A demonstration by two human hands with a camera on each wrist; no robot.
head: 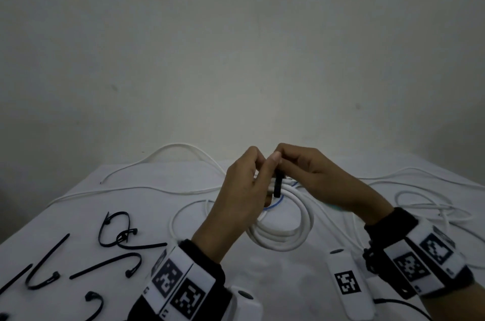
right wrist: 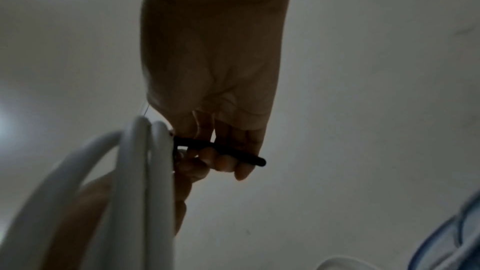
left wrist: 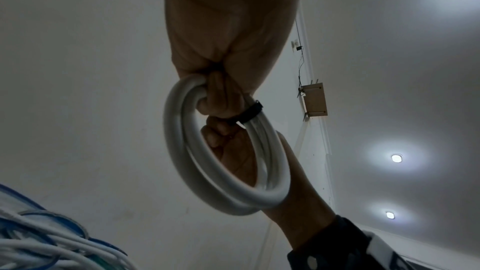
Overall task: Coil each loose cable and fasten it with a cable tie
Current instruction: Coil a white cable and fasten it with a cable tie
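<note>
**2 hands cinching a tie on the white coil**

Head view: both hands met above the table (head: 78,202), the left hand (head: 241,189) gripping the white cable coil (head: 286,236), the right hand (head: 309,171) pinching the black cable tie (head: 278,185).

Left wrist view: the tie banded the coil's strands just beside the curled fingers (left wrist: 215,102).

Right wrist view: the tie's tail lay under the fingers (right wrist: 228,163); a slipping pinch could likely loosen the loop and let the strands spring apart.

The thick white coiled cable (left wrist: 226,174) has a smooth plastic jacket with a soft sheen; the black plastic cable tie (left wrist: 249,114) round it looks matt. Spare black plastic ties (head: 115,231) near the tabletop's left edge lie on a matt white cloth cover (head: 147,205)
</note>
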